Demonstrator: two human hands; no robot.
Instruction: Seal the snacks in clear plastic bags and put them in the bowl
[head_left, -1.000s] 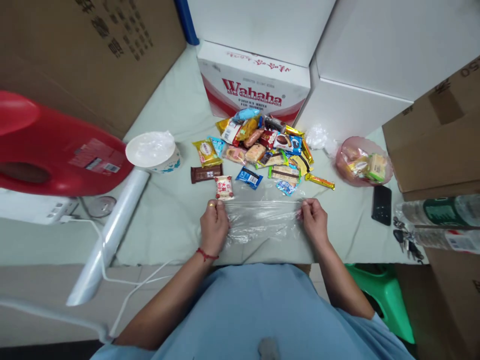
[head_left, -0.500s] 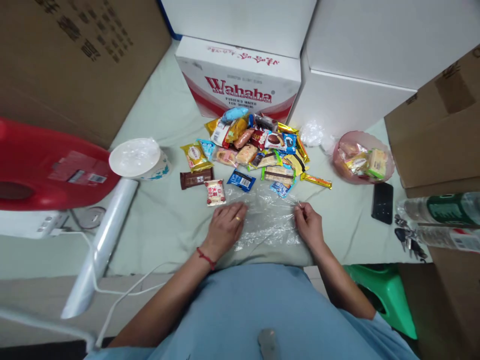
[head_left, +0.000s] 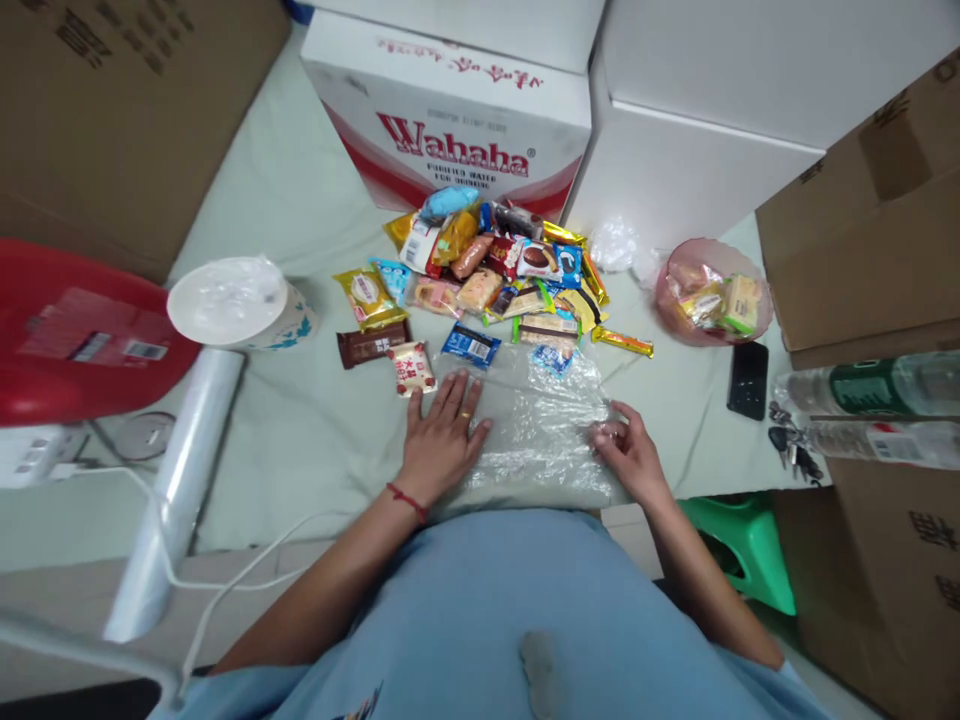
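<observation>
A sheet of clear plastic film (head_left: 536, 430) lies crinkled on the cloth-covered table in front of me. My left hand (head_left: 442, 440) rests flat on its left side, fingers spread, just below a small cream-and-red snack packet (head_left: 412, 369). At the film's right edge, my right hand (head_left: 634, 455) has the thumb and a curled finger pinched together on the plastic, while the index finger is lifted away. Beyond the film is a heap of wrapped snacks, with a blue packet (head_left: 471, 345), a brown bar (head_left: 371, 343) and a yellow stick packet (head_left: 622, 343) along its near side.
A paper tub (head_left: 296, 325) and a roll of clear film (head_left: 176, 490) are on the left. At right are a pink bowl (head_left: 667, 310) holding snacks, a phone (head_left: 748, 381), keys (head_left: 795, 455) and bottles (head_left: 862, 388). A Wahaba-style printed carton (head_left: 457, 130) stands behind the heap.
My left hand has flattened and its fingers have spread. My right hand's index finger has lifted off its pinch. The view has shifted, so the table things appear higher and further left.
</observation>
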